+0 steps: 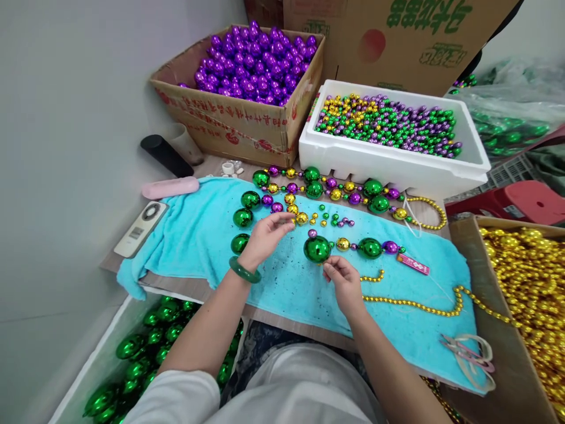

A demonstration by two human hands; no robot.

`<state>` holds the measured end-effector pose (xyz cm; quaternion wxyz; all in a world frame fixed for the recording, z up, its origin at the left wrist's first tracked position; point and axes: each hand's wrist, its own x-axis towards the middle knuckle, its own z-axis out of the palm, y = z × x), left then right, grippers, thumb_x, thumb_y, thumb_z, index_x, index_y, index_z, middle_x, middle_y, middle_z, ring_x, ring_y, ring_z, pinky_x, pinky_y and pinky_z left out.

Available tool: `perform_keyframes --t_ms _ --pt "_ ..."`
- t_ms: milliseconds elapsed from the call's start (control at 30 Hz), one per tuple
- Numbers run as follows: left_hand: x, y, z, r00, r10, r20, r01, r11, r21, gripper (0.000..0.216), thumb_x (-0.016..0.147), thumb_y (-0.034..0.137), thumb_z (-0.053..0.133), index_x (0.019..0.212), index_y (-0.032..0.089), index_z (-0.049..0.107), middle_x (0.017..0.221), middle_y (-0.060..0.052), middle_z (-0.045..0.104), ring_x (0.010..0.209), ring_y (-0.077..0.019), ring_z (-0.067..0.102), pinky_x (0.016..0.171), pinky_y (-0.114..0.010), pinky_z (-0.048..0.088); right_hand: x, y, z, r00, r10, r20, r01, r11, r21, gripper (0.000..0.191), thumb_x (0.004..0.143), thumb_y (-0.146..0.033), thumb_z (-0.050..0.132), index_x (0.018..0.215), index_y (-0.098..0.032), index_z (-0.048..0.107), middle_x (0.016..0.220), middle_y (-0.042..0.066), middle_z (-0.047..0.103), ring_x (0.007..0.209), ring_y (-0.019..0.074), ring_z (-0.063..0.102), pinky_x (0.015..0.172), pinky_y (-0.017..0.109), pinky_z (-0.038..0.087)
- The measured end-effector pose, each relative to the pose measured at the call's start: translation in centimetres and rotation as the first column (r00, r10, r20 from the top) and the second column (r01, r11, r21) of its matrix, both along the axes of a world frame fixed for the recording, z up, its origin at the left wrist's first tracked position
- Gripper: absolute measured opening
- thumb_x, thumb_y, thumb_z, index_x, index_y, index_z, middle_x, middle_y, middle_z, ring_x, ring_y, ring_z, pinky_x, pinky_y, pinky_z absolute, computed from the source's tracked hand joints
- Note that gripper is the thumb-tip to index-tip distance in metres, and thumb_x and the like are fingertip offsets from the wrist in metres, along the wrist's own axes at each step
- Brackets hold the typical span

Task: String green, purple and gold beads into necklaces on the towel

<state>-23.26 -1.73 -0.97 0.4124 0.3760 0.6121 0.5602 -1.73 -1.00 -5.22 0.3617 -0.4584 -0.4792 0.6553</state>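
Observation:
My left hand (265, 235), with a green bangle (243, 271) on its wrist, hovers over a turquoise towel (198, 235) with fingertips pinched at a small gold bead (292, 219). My right hand (343, 282) is pinched just below a large green ball (316, 248), holding what looks like a thin thread I cannot make out clearly. That ball leads a strung row of gold, green and purple beads (369, 247) running right. Loose small beads (331, 219) lie between my hands. A finished bead strand (329, 188) lies along the towel's far edge.
A cardboard box of purple balls (256, 59) and a white foam box of mixed beads (388, 123) stand behind. Gold bead strings fill a box (525, 277) at right. Green balls (145, 353) fill a bin at lower left. A remote (140, 228), pink case (170, 187) and scissors (472, 353) lie nearby.

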Motion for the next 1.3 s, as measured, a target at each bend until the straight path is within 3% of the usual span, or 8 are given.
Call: perform_keyframes --t_ms 100,200,433,533,633,800,967,1300 --pt "-0.6 0.5 -1.0 0.889 0.108 -0.445 -0.089 0.994 0.063 0.015 0.078 0.02 0.068 0.092 0.023 0.074 0.097 -0.007 0.067 0.092 -0.0238 0.058 0.093 -0.037 0.042 0.5 0.4 0.2 0.999 -0.039 0.003 0.039 0.999 0.018 0.023 0.069 -0.039 0.07 0.072 -0.019 0.06 0.057 -0.003 0.051 0.054 0.0106 0.043 0.053 0.026 0.038" --pt "-0.1 1.1 -1.7 0.709 -0.007 -0.705 -0.035 0.998 -0.044 0.016 0.082 0.018 0.061 0.095 0.02 0.072 0.098 -0.011 0.064 0.099 -0.0289 0.057 0.096 -0.041 0.04 0.9 0.5 0.2 0.999 -0.05 0.001 0.05 0.999 0.019 0.023 0.069 -0.039 0.07 0.072 -0.018 0.06 0.057 -0.002 0.051 0.054 0.0105 0.044 0.054 0.025 0.038" --pt "2.2 2.5 -3.1 0.6 -0.186 -0.778 -0.106 0.945 -0.308 0.026 0.085 0.021 0.058 0.11 0.016 0.063 0.111 -0.016 0.06 0.092 -0.0287 0.062 0.08 -0.037 0.048 0.9 0.3 -0.2 0.999 -0.045 0.011 0.045 0.999 0.001 0.023 0.069 -0.039 0.071 0.073 -0.019 0.061 0.057 -0.003 0.051 0.053 0.0107 0.043 0.051 0.025 0.038" --pt "2.0 2.2 -3.4 0.752 -0.064 -0.656 -0.094 0.974 -0.204 0.029 0.078 0.015 0.065 0.106 0.017 0.065 0.109 -0.015 0.062 0.099 -0.0294 0.061 0.087 -0.039 0.047 0.9 0.1 -0.3 0.999 -0.039 0.018 0.039 0.999 -0.002 0.023 0.069 -0.039 0.071 0.073 -0.019 0.061 0.056 -0.003 0.05 0.053 0.0108 0.043 0.051 0.026 0.037" --pt "1.2 1.4 -2.8 0.971 0.149 -0.189 -0.153 0.988 -0.006 0.03 0.073 0.016 0.07 0.103 0.02 0.066 0.105 -0.009 0.065 0.097 -0.0236 0.061 0.088 -0.036 0.049 0.9 -0.2 -0.2 1.0 -0.017 0.024 0.018 1.0 -0.005 0.021 0.069 -0.038 0.07 0.072 -0.019 0.062 0.057 -0.002 0.051 0.053 0.0109 0.043 0.051 0.026 0.036" --pt "-0.8 0.6 -0.7 0.748 0.179 0.639 -0.197 0.979 -0.044 0.024 0.075 0.014 0.067 0.099 0.018 0.064 0.091 -0.003 0.068 0.079 -0.0144 0.066 0.073 -0.028 0.053 0.5 -0.7 -0.3 0.999 0.041 0.016 -0.041 0.999 -0.003 0.019 0.067 -0.036 0.07 0.069 -0.019 0.063 0.058 -0.002 0.051 0.054 0.0109 0.042 0.051 0.026 0.034" --pt "-1.4 0.5 0.1 0.626 0.206 0.752 -0.26 0.964 -0.048 0.015 0.079 0.008 0.061 0.091 0.016 0.064 0.087 -0.002 0.07 0.079 -0.0119 0.067 0.074 -0.023 0.055 0.1 -0.7 -0.4 0.997 0.064 0.032 -0.064 0.998 0.01 0.019 0.067 -0.037 0.07 0.067 -0.019 0.063 0.056 -0.002 0.05 0.054 0.0111 0.041 0.051 0.026 0.032" --pt "-1.1 0.4 0.2 0.709 0.149 0.689 -0.216 0.976 0.012 0.027 0.076 0.015 0.068 0.102 0.02 0.062 0.091 -0.001 0.069 0.084 -0.0125 0.068 0.076 -0.025 0.054 0.2 -0.3 -0.2 0.995 0.079 0.059 -0.079 0.997 0.003 0.02 0.066 -0.038 0.069 0.067 -0.019 0.063 0.054 -0.002 0.05 0.052 0.0108 0.04 0.05 0.026 0.033"
